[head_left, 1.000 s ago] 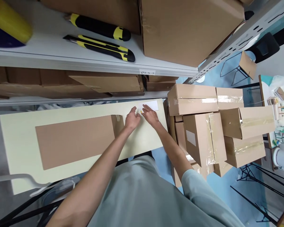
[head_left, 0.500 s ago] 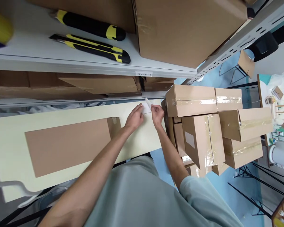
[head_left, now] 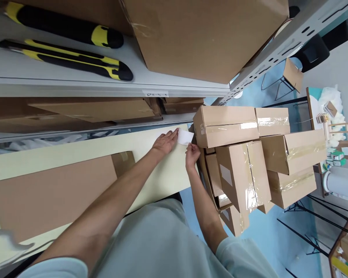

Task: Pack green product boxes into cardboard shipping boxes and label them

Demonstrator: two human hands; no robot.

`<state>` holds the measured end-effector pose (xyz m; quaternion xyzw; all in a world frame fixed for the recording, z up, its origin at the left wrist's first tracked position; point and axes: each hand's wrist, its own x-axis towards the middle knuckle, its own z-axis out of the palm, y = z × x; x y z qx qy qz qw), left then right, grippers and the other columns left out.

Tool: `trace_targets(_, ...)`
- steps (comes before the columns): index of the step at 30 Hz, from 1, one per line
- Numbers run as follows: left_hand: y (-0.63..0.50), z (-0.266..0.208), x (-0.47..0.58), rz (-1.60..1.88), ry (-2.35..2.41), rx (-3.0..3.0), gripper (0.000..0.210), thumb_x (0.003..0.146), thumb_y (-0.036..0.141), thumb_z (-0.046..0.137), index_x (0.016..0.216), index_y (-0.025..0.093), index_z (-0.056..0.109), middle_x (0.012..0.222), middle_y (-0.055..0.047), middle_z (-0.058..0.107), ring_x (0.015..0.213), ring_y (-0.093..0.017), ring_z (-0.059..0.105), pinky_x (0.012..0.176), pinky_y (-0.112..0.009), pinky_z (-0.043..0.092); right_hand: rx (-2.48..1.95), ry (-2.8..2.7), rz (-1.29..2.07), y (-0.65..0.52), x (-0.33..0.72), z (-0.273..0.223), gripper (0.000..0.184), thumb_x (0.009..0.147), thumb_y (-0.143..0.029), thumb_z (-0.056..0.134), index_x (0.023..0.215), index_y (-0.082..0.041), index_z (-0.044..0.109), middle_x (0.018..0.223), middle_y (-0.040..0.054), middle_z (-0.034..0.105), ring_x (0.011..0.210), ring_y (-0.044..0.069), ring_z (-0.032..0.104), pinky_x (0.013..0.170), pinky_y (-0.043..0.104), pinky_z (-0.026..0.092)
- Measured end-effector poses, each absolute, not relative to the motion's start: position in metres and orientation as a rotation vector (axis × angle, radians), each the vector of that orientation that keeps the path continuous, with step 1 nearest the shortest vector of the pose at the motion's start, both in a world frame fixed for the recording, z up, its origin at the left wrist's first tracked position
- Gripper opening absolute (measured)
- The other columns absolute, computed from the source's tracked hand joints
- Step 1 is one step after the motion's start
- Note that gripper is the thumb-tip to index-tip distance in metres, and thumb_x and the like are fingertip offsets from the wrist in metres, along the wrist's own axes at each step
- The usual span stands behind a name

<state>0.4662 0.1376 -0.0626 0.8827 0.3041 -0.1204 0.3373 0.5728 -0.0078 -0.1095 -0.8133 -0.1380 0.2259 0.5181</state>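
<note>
While the right hand [head_left: 193,155] pinches paper [head_left: 185,137], stacked cartons [head_left: 258,166] crowd beside it.

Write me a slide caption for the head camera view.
Left hand flat and right hand curled at a rectangular white paper slip over a long cream board, beside stacked brown cardboard boxes.

I wear a plain pale grey-green shirt [head_left: 159,241], short loose sleeves [head_left: 240,255]; forearms [head_left: 118,197], left hand [head_left: 164,143], right hand [head_left: 192,155] bare.

Single head-worn view, facing forward and down
</note>
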Motion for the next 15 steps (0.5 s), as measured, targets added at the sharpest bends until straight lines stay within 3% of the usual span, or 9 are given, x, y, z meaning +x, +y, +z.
trace_targets(9,0.145,-0.065,0.475,-0.35,0.814,2.291,0.089,0.084,0.006,0.05,0.172,0.015,0.054,0.19,-0.013,0.035,0.161,-0.038,0.045,0.123,-0.058,0.048,-1.904,-0.1,0.55,-0.007,0.566,-0.098,0.024,0.104,-0.03,0.061,0.082,-0.022,0.062,0.069,-0.0007,0.066,0.062,0.015,0.063,0.057,0.024,0.053)
trace_targets(15,0.148,-0.062,0.48,-0.467,0.798,2.336,0.088,0.086,0.006,0.048,0.174,0.012,0.05,0.191,-0.014,0.03,0.164,-0.037,0.042,0.122,-0.056,0.048,-1.946,-0.152,0.477,-0.009,0.561,-0.097,0.029,0.108,-0.037,0.057,0.082,-0.024,0.058,0.069,-0.0003,0.064,0.064,0.016,0.063,0.058,0.024,0.055)
